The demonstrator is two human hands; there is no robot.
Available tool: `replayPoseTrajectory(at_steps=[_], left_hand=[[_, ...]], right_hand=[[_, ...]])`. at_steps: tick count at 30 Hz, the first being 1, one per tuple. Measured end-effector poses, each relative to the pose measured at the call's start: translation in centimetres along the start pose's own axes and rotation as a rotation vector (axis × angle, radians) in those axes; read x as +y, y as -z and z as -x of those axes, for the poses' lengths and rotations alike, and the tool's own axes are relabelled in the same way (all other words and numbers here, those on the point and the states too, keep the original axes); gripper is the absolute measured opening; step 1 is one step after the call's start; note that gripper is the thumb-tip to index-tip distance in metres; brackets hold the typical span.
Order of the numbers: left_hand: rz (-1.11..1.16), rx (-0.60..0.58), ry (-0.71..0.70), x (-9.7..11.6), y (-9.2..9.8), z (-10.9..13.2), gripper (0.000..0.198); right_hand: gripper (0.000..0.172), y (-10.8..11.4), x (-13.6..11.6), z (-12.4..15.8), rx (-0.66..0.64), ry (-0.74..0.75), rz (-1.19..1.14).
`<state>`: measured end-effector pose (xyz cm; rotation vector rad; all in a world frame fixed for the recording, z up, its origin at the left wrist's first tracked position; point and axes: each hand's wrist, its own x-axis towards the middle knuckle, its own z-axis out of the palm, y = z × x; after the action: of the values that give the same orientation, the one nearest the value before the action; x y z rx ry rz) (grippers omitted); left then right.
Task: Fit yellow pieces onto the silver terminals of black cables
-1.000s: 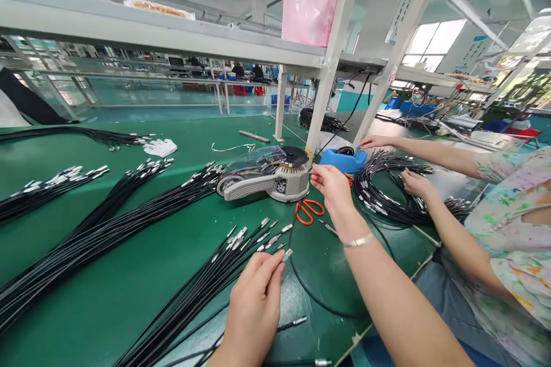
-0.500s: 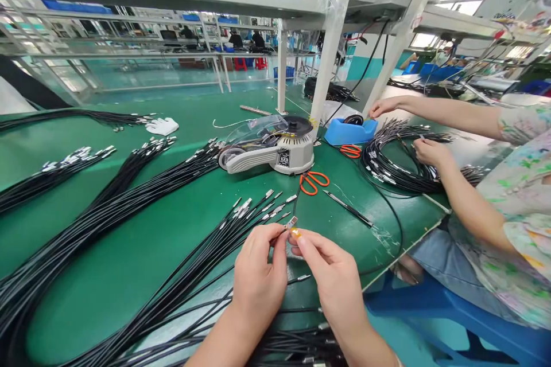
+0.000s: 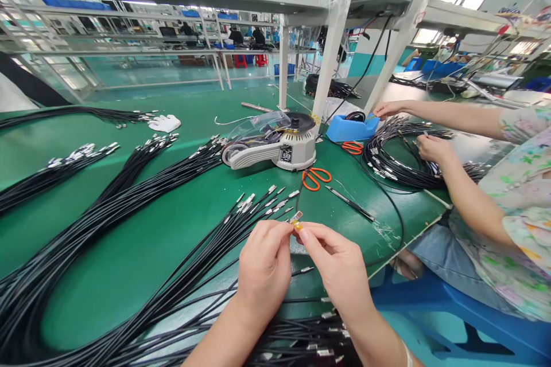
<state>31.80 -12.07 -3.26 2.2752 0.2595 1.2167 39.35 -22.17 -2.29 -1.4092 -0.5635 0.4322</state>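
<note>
My left hand [image 3: 264,266] pinches the metal end of a black cable [image 3: 296,218] low in the middle of the view. My right hand [image 3: 340,266] meets it from the right, its fingertips pressing a small piece of yellow tape [image 3: 297,225] onto that cable end. Both hands are closed. Several black cables with metal tips [image 3: 253,206] fan out on the green table [image 3: 142,252] just beyond my fingers. A grey tape dispenser machine [image 3: 275,149] stands further back.
Orange scissors [image 3: 316,176] lie next to the dispenser, and a blue tape holder [image 3: 350,128] sits behind. At the right a co-worker's hands [image 3: 433,149] handle a coil of black cables [image 3: 400,163]. A white glove [image 3: 164,123] lies far left. White frame posts [image 3: 333,46] rise from the table.
My right hand came back from the dispenser to my left hand and now presses yellow tape on the cable end. The view has tilted down slightly.
</note>
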Motion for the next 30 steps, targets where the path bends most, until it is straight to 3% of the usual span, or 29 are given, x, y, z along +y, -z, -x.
replayPoseTrajectory(at_steps=[17,30], left_hand=[[-0.039,0.031,-0.033,0.08,-0.04,0.00,0.025],[-0.117,0.049,-0.092,-0.31,0.04,-0.08,0.037]], right_hand=[[0.014,-0.04,-0.42,-0.32,-0.005,0.002,0.025],[0.022,-0.38,-0.39,-0.43,-0.011,-0.105,-0.038]])
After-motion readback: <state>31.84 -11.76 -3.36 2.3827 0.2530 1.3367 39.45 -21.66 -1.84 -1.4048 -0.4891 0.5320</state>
